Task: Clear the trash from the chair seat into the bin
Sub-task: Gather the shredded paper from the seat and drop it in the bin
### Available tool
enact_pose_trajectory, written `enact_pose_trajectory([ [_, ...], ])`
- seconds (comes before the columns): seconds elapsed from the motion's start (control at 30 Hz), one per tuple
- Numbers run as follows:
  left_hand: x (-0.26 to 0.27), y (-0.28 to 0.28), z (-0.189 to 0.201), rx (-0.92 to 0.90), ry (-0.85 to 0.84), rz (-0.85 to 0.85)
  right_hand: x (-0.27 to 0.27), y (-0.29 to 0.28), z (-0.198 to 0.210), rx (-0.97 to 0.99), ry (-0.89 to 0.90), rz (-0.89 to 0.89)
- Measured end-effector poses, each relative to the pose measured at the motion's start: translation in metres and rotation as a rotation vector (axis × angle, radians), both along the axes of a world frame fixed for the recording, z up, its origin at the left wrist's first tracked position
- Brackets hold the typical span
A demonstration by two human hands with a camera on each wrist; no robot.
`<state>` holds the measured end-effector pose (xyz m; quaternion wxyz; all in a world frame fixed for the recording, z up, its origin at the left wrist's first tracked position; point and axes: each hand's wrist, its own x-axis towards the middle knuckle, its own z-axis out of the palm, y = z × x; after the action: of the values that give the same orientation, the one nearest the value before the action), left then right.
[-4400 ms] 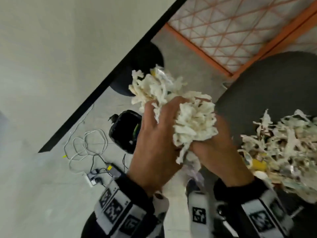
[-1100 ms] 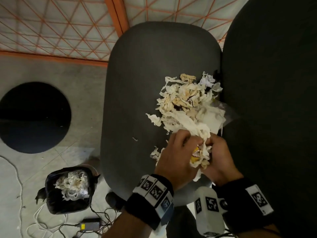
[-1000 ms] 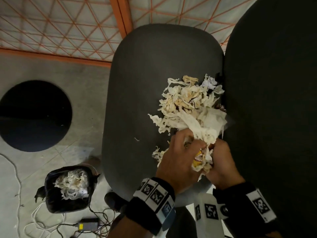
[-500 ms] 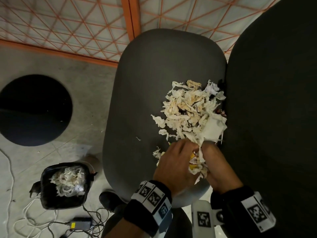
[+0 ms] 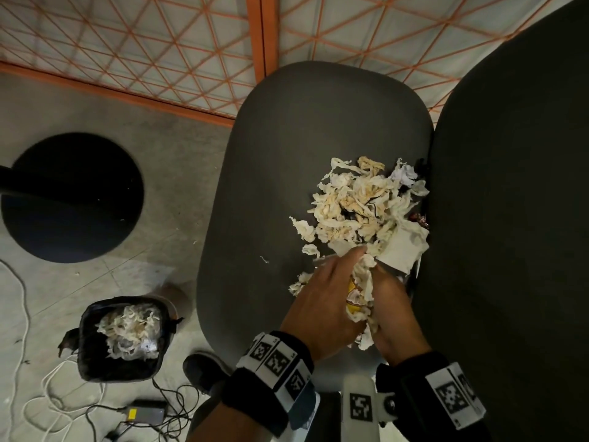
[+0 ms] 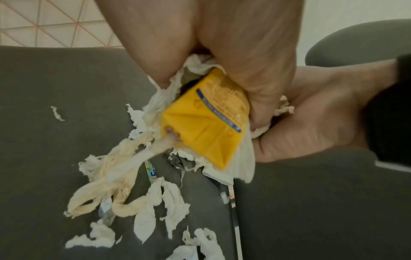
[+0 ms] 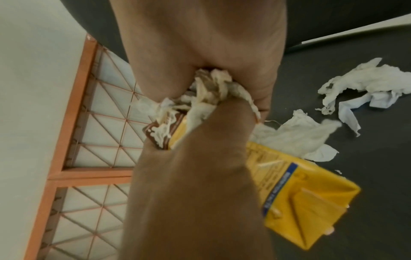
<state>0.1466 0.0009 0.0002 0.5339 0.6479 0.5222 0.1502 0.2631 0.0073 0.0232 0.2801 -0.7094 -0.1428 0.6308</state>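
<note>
A pile of torn paper shreds [image 5: 357, 202] lies on the right half of the grey chair seat [image 5: 271, 186], against the backrest. At the pile's near edge, my left hand [image 5: 322, 301] and right hand [image 5: 392, 307] press together around a wad of trash [image 5: 361, 301] made of tissue and a yellow carton. In the left wrist view the yellow carton [image 6: 206, 119] sticks out below my curled fingers, with tissue strips hanging from it. The right wrist view shows the carton [image 7: 300, 198] and tissue [image 7: 213, 86] squeezed between both hands. The black bin [image 5: 86, 339] stands on the floor at the lower left, with shreds inside.
An orange lattice panel [image 5: 159, 52] stands behind the seat. A dark backrest [image 5: 510, 218] fills the right. On the floor are a black round base [image 5: 70, 199], white cord [image 5: 22, 301], a power adapter with cables [image 5: 145, 414] and a shoe [image 5: 204, 368].
Earlier both hands held a bundle of shreds over the bin; that bundle now lies in it. In the last second the hands closed tighter around the wad at the pile's near edge.
</note>
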Motion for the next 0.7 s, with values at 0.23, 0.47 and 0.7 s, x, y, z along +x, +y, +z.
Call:
enact_pose_trajectory([
  [0.23,0.000,0.012,-0.008,-0.058,0.028,-0.002,-0.009,0.014,-0.004,-0.091,0.073,-0.203],
  [0.47,0.005,0.019,0.000,-0.024,0.051,0.002,-0.013,0.016,0.002,-0.013,0.192,-0.436],
  [0.7,0.000,0.016,0.042,0.173,-0.123,0.046,-0.008,0.014,0.038,0.056,0.409,-0.444],
])
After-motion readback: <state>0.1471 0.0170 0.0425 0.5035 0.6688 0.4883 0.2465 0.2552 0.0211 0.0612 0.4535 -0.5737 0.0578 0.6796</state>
